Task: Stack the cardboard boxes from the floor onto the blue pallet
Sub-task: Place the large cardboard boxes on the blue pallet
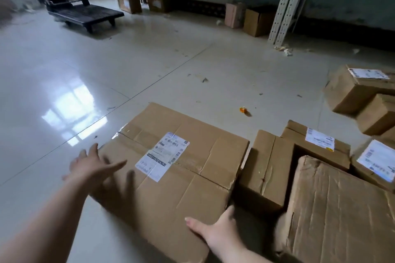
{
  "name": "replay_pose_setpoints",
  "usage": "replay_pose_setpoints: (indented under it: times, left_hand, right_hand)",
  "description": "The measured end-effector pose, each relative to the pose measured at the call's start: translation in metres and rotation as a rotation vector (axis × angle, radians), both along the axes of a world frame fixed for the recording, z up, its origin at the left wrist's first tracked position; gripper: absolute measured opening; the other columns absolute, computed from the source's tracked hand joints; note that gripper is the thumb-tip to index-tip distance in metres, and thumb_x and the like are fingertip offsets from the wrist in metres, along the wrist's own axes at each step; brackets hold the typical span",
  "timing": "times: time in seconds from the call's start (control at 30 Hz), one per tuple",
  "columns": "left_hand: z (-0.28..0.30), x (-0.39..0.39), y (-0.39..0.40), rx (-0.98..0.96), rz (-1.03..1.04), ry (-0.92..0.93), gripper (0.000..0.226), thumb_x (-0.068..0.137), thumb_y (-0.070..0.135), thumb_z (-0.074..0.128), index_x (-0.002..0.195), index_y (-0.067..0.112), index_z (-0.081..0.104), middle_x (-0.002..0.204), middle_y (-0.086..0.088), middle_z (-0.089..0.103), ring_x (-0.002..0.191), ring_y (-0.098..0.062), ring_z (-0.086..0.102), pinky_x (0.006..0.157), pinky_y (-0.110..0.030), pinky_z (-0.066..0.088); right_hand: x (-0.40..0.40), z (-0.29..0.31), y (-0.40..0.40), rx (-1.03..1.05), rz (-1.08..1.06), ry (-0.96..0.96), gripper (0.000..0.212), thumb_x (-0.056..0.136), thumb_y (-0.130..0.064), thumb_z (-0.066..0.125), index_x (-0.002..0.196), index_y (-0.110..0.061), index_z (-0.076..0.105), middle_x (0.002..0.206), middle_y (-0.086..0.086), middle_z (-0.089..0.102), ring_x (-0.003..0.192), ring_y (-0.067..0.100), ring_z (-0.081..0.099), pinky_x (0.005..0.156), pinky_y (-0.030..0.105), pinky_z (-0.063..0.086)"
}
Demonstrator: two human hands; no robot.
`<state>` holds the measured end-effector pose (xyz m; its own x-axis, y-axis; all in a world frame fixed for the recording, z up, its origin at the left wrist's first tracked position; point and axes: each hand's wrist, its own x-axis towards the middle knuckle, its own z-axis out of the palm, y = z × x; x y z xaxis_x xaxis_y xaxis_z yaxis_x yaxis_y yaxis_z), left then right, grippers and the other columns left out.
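A large flat cardboard box (pixel 181 168) with a white shipping label lies on the pale tiled floor in front of me. My left hand (pixel 94 166) hovers open with spread fingers just above the box's left edge, blurred by motion. My right hand (pixel 218 228) rests on the box's near right corner, thumb on top and fingers down over the right side. More cardboard boxes crowd the right: a small upright one (pixel 267 168), a wrinkled big one (pixel 342 215) and labelled ones (pixel 318 145). No blue pallet is in view.
A black platform trolley (pixel 85 14) stands at the back left. Grey metal shelving (pixel 286 4) runs along the far wall with boxes (pixel 256 20) under it. Two stacked boxes (pixel 359 92) sit at the right edge. Scraps litter the shiny floor (pixel 106 66).
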<state>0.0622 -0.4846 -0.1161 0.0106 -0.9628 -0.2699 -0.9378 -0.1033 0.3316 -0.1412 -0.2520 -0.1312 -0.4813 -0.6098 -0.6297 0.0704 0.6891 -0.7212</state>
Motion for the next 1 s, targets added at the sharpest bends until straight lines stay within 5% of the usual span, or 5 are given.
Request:
replay_pose_setpoints:
  times: [0.27, 0.47, 0.53, 0.8, 1.0]
  left_hand:
    - [-0.003, 0.056, 0.030, 0.071, 0.174, 0.048, 0.099, 0.031, 0.077, 0.066, 0.103, 0.012, 0.051, 0.101, -0.013, 0.056, 0.099, -0.036, 0.053, 0.084, -0.044, 0.047]
    - [0.002, 0.061, 0.057, 0.054, 0.293, 0.352, 0.093, 0.042, 0.044, 0.088, 0.116, 0.010, 0.045, 0.109, -0.015, 0.058, 0.087, -0.035, 0.055, 0.062, -0.038, 0.043]
    - [0.023, 0.056, 0.065, 0.001, 0.304, 0.401, 0.091, 0.044, 0.039, 0.089, 0.120, 0.011, 0.047, 0.114, -0.013, 0.057, 0.092, -0.034, 0.055, 0.066, -0.040, 0.044]
    - [0.200, 0.009, 0.103, -0.008, 0.319, 0.609, 0.101, 0.027, 0.044, 0.082, 0.119, 0.016, 0.052, 0.110, -0.011, 0.061, 0.095, -0.033, 0.060, 0.080, -0.048, 0.052]
    - [0.370, -0.081, 0.136, 0.026, 0.178, 0.690, 0.097, 0.034, 0.034, 0.088, 0.121, 0.011, 0.051, 0.104, -0.012, 0.061, 0.085, -0.031, 0.059, 0.066, -0.041, 0.049]
  right_hand:
    - [-0.020, 0.012, -0.038, -0.032, 0.030, 0.197, 0.094, 0.061, -0.045, 0.082, 0.135, -0.011, 0.034, 0.132, 0.009, 0.051, 0.120, 0.028, 0.050, 0.097, 0.039, 0.043]
    - [-0.033, 0.022, -0.041, -0.096, 0.069, 0.200, 0.085, 0.058, -0.038, 0.085, 0.127, -0.014, 0.040, 0.117, 0.002, 0.057, 0.101, 0.019, 0.053, 0.080, 0.031, 0.051]
    - [-0.042, 0.039, -0.041, -0.131, 0.059, 0.192, 0.089, 0.058, -0.036, 0.086, 0.131, -0.014, 0.039, 0.122, 0.005, 0.057, 0.108, 0.023, 0.054, 0.091, 0.039, 0.050]
    - [-0.092, 0.208, -0.010, -0.243, 0.046, 0.193, 0.100, 0.061, -0.037, 0.084, 0.142, -0.014, 0.030, 0.139, 0.005, 0.046, 0.126, 0.025, 0.045, 0.106, 0.044, 0.039]
    - [-0.162, 0.375, 0.065, -0.271, -0.093, 0.257, 0.085, 0.061, -0.037, 0.084, 0.132, -0.019, 0.040, 0.115, -0.003, 0.055, 0.112, 0.020, 0.053, 0.095, 0.035, 0.046]
